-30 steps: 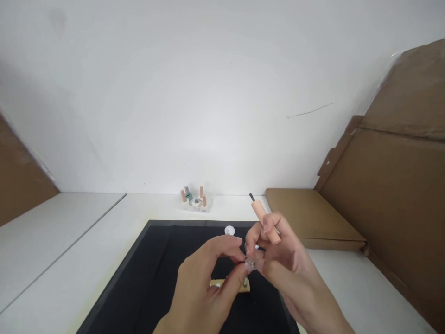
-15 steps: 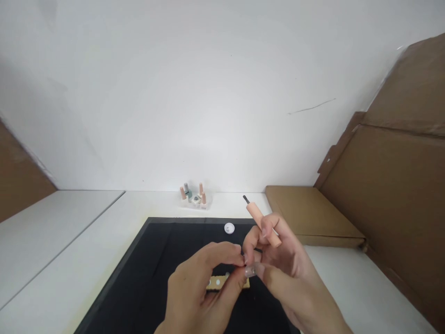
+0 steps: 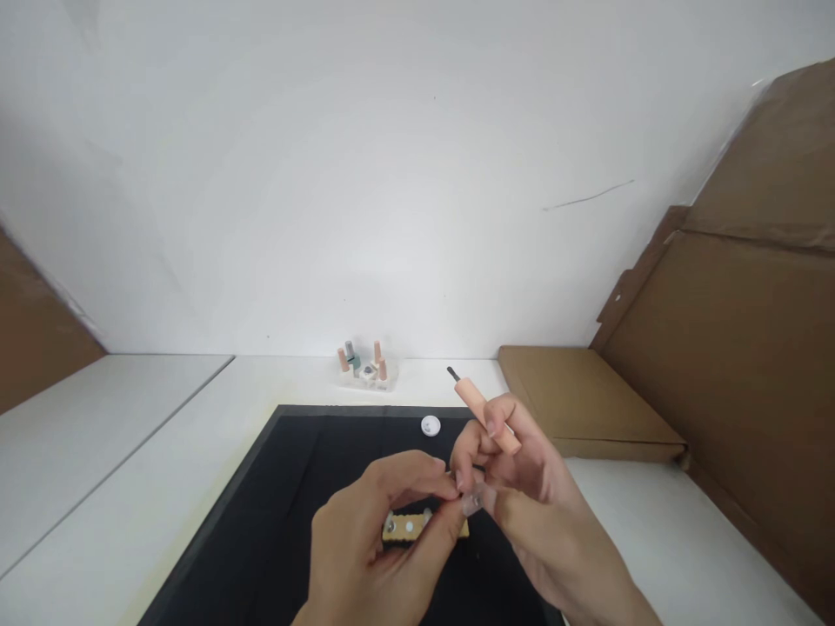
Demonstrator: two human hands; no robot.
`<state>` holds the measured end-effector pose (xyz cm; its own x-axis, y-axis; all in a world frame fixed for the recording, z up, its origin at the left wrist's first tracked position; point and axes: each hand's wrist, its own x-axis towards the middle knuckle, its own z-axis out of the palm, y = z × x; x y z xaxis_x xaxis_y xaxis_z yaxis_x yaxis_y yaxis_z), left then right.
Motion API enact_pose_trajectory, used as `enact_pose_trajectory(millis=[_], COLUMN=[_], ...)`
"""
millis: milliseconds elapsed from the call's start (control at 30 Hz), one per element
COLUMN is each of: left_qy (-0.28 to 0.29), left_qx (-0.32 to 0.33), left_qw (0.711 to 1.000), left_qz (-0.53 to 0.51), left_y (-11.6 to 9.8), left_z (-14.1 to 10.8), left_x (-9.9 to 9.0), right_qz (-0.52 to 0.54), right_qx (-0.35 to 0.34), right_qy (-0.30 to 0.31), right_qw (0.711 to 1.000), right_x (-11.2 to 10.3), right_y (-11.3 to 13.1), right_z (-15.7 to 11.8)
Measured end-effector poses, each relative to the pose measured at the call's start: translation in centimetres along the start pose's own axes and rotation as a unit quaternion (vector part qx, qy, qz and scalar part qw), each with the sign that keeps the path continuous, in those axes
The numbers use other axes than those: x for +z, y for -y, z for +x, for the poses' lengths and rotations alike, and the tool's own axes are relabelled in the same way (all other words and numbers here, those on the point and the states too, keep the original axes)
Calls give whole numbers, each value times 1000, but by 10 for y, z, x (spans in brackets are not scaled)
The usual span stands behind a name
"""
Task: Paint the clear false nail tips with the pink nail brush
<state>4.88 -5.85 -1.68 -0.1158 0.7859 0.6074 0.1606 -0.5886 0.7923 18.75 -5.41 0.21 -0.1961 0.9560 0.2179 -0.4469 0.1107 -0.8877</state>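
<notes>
A peach-coloured cap with a dark brush [image 3: 486, 416] is held in the curled fingers of my right hand [image 3: 548, 513], its brush tip pointing up and left. Between the thumbs and fingertips of both hands is a small clear piece, like a nail tip [image 3: 474, 499]. My left hand [image 3: 384, 539] pinches it from the left, thumb and forefinger meeting at its edge. Under and behind my left hand lies a yellow strip [image 3: 417, 527] with white dots and small clear knobs, partly hidden by the fingers.
A black mat [image 3: 280, 513] covers the middle of the white table [image 3: 163, 435]. On it sits a small white round dish [image 3: 430, 426]. Farther back stands a clear holder [image 3: 365, 381] with several polish bottles. A flat cardboard box [image 3: 580, 400] lies at the right, near cardboard panels [image 3: 737, 365].
The brush cap in my right hand has shifted slightly left. My left hand has moved a little, and more of the yellow strip's left end shows.
</notes>
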Motion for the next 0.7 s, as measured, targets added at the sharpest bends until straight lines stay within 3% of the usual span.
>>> enact_pose_trajectory(millis=[233, 400, 500, 700], left_qy=[-7, 32, 23, 39], left_qx=[-19, -71, -109, -164], left_qw=[999, 993, 988, 977], left_qz=[-26, -86, -103, -128], left_y=[-1, -3, -8, -15], left_z=[1, 8, 12, 18], left_x=[3, 2, -1, -7], right_qz=[8, 24, 38, -42], right_qx=[9, 27, 21, -41], right_qy=[-23, -17, -18, -103], right_qw=[1000, 999, 999, 993], right_x=[1, -2, -3, -8], right_y=[0, 3, 7, 14], right_z=[4, 2, 0, -6])
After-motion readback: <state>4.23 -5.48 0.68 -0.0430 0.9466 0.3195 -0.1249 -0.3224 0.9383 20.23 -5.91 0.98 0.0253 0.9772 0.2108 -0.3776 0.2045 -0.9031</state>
